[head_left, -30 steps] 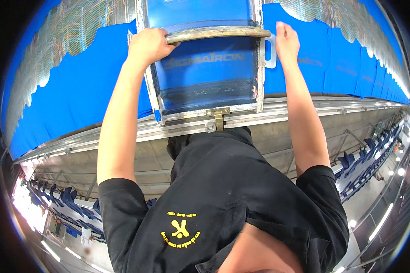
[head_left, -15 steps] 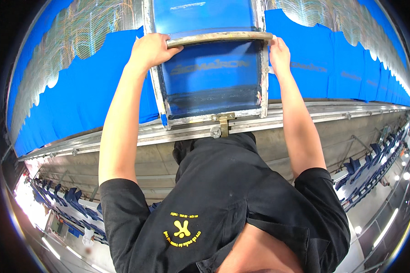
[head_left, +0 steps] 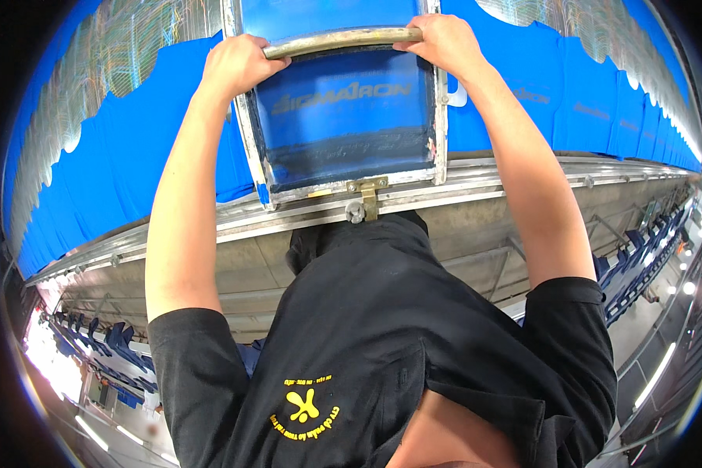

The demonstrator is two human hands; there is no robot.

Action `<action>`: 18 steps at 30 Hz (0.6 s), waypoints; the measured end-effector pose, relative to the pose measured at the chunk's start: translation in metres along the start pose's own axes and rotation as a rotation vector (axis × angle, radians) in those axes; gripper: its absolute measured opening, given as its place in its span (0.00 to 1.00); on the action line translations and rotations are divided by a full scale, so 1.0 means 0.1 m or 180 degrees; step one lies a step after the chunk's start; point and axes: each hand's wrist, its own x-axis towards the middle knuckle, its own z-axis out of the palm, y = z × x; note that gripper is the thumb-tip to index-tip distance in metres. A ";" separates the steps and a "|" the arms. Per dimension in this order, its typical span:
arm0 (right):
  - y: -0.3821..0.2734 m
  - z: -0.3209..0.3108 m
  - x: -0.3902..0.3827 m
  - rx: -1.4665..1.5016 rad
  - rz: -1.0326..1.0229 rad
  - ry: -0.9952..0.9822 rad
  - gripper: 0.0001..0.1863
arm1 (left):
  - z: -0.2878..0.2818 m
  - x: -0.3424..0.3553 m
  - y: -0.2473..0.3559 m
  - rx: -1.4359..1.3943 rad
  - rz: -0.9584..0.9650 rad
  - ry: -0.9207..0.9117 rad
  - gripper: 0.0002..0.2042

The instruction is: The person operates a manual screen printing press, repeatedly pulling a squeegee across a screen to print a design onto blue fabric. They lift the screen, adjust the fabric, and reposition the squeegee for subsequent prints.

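Observation:
My left hand (head_left: 240,64) and my right hand (head_left: 443,45) are closed round opposite ends of a long squeegee (head_left: 343,37), which lies crosswise over a screen-printing frame (head_left: 440,132). The frame has blue-looking mesh (head_left: 335,93) with printed lettering and a dark band near its lower edge. A white side handle (head_left: 458,97) sticks out from the frame's right side, below my right hand. A brass-coloured clamp (head_left: 370,201) with a knob joins the frame's lower edge to a metal rail (head_left: 491,171).
Blue fabric pieces (head_left: 132,148) lie on the long table either side of the frame, with a shiny streaked surface (head_left: 171,19) beyond them. Below the rail is a concrete floor (head_left: 476,234). Rows of dark garment pieces (head_left: 121,343) and strip lights show at both lower sides.
My right hand has left the area by the white side handle and taken hold of the squeegee's right end, moving up and inward. My left hand has stayed on the left end.

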 end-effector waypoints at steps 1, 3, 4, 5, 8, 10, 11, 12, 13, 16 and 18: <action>-0.01 -0.01 0.00 -0.0077 0.0042 0.0014 0.22 | -0.01 0.02 -0.01 -0.0049 -0.0003 0.0014 0.24; -0.01 0.05 -0.10 -0.0063 -0.0058 0.0305 0.23 | 0.01 0.00 0.00 -0.0126 -0.0016 0.0005 0.24; -0.04 0.09 -0.17 -0.0042 -0.0104 0.0459 0.23 | 0.03 -0.05 0.02 -0.0140 -0.0025 -0.0024 0.24; -0.05 0.13 -0.22 -0.0012 -0.0045 0.0510 0.23 | 0.04 -0.10 0.04 -0.0153 -0.0034 -0.0053 0.24; -0.17 0.23 -0.43 0.0058 0.0172 0.0561 0.22 | 0.24 -0.34 0.10 -0.0158 -0.0099 0.0222 0.23; -0.24 0.36 -0.70 0.0138 0.0111 0.0875 0.19 | 0.33 -0.54 0.15 -0.0099 -0.0104 0.0153 0.24; -0.27 0.40 -0.84 0.0138 0.0109 0.0797 0.17 | 0.35 -0.69 0.22 -0.0079 -0.0143 0.0052 0.25; -0.29 0.44 -0.99 0.0138 0.0109 0.0720 0.16 | 0.41 -0.83 0.29 -0.0106 -0.0138 0.0037 0.25; -0.36 0.47 -1.12 0.0155 0.0082 0.0658 0.15 | 0.47 -1.01 0.33 -0.0115 -0.0160 0.0035 0.26; -0.59 0.59 -1.68 0.0202 0.0169 0.0503 0.17 | 0.78 -1.52 0.37 -0.0247 -0.0096 0.0014 0.24; -0.68 0.58 -1.96 0.0332 0.0043 0.0509 0.17 | 0.94 -1.77 0.41 -0.0344 -0.0126 0.0063 0.24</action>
